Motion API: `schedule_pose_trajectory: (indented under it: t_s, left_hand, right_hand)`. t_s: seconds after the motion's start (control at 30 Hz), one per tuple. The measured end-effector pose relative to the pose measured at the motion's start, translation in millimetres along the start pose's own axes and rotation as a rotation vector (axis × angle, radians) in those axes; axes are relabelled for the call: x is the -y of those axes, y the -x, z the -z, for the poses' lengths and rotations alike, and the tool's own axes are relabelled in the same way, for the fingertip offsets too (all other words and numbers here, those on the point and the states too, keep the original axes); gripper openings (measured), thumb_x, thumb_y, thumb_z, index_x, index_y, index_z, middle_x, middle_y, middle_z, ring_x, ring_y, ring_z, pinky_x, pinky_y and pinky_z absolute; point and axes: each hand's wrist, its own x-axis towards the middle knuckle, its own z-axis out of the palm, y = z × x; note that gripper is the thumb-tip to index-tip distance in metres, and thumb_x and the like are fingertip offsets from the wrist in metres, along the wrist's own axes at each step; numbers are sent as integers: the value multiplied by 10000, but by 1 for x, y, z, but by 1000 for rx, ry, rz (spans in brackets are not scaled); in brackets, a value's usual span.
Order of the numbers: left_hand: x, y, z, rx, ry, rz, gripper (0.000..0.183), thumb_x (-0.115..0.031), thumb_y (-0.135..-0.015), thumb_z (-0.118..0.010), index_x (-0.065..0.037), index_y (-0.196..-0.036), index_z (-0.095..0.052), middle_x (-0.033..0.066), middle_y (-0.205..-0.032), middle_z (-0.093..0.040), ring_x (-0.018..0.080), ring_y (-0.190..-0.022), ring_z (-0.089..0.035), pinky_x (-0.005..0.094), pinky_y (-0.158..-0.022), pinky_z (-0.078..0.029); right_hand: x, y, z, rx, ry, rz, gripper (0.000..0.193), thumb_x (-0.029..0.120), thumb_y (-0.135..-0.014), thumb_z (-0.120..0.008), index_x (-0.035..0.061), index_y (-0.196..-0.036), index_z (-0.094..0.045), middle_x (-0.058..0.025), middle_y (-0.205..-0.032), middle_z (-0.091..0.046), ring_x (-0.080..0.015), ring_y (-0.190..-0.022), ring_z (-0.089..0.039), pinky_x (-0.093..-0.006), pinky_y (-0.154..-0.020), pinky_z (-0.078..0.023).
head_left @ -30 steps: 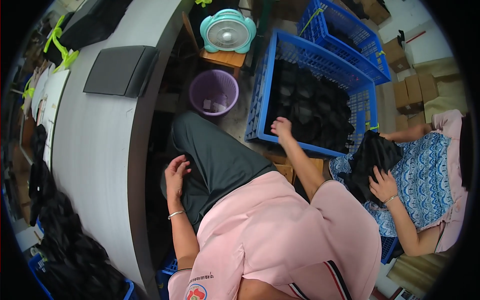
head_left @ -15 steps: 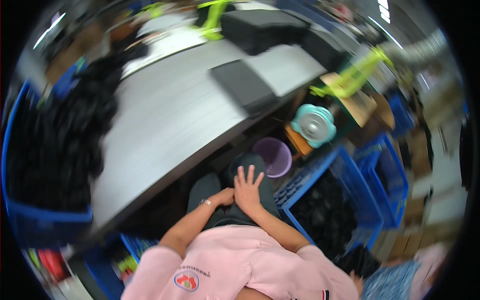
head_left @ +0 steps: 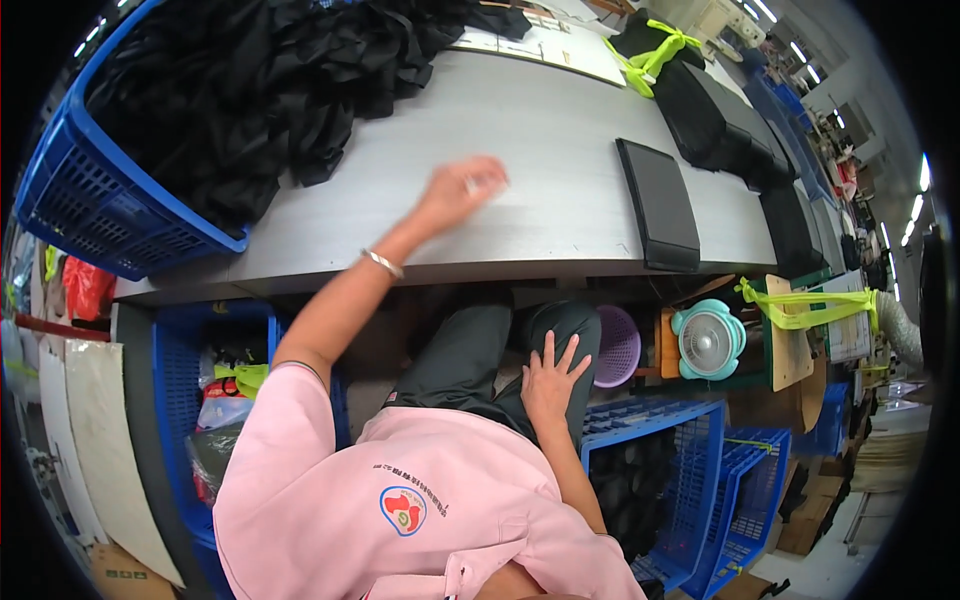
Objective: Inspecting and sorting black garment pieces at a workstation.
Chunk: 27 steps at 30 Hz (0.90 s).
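Observation:
My left hand (head_left: 458,195), with a bracelet (head_left: 383,264) on its wrist, is raised over the grey tabletop (head_left: 520,130). Its fingers are smeared by motion, and whether they hold anything cannot be made out. My right hand (head_left: 548,388) lies open on my right thigh, fingers spread and holding nothing. To the left of my left hand, a pile of black fabric pieces (head_left: 290,90) spills from a blue plastic crate (head_left: 130,200) onto the table. A flat dark grey pad (head_left: 658,205) rests near the table's front edge, right of my left hand.
Black machine-like housing (head_left: 715,115) stands at the table's back right, near yellow-green strips (head_left: 655,55). Below the table are a purple basket (head_left: 617,347) and a turquoise fan (head_left: 709,340). Blue crates (head_left: 700,480), one holding black pieces, stand at my right; another crate (head_left: 180,400) stands left.
My left hand has left my lap and moved up over the table. My right hand stays spread on my thigh. The view has turned left, showing more of the fabric pile.

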Motion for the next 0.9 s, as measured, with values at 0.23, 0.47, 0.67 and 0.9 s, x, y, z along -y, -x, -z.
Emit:
schedule_pose_trajectory:
  t_s: [0.23,0.47,0.67,0.9]
  left_hand:
    - [46,-119,138,-815,-1184,-308,526,-185,-687,-778,-113,-1186,-627,145,-1232,-608,350,-1119,-577,431,-946,-446]
    - [154,-95,224,-368,-1131,26,294,-342,-902,-653,-178,-1139,-713,164,-945,-715,379,-847,-681,461,-734,-540]
    - [66,-84,148,-249,-629,-36,428,-284,-1022,-554,71,-1260,-584,207,-1198,-663,269,-1071,-638,336,-963,-478]
    - [32,-43,31,-360,567,302,464,-256,-1013,-585,86,-1311,-487,161,-1192,-619,214,-1050,-615,314,-926,-501]
  right_hand:
    - [-6,10,0,23,-31,-72,301,287,-855,-690,113,-1101,-694,-113,-1520,-404,-498,-1431,-231,-736,-1086,-187]
    - [-17,7,-5,1,-113,-155,276,289,-833,-707,93,-1027,-686,-122,-1485,-431,-496,-1432,-229,-756,-1070,-178]
    - [-24,10,-17,-20,-134,-232,248,271,-826,-687,67,-965,-697,-142,-1467,-452,-491,-1443,-221,-754,-1086,-175]
    - [-3,-29,-3,-405,-753,-195,415,131,-856,-700,21,-1232,-563,-201,-1408,-467,-350,-1297,-468,-502,-1102,-349]
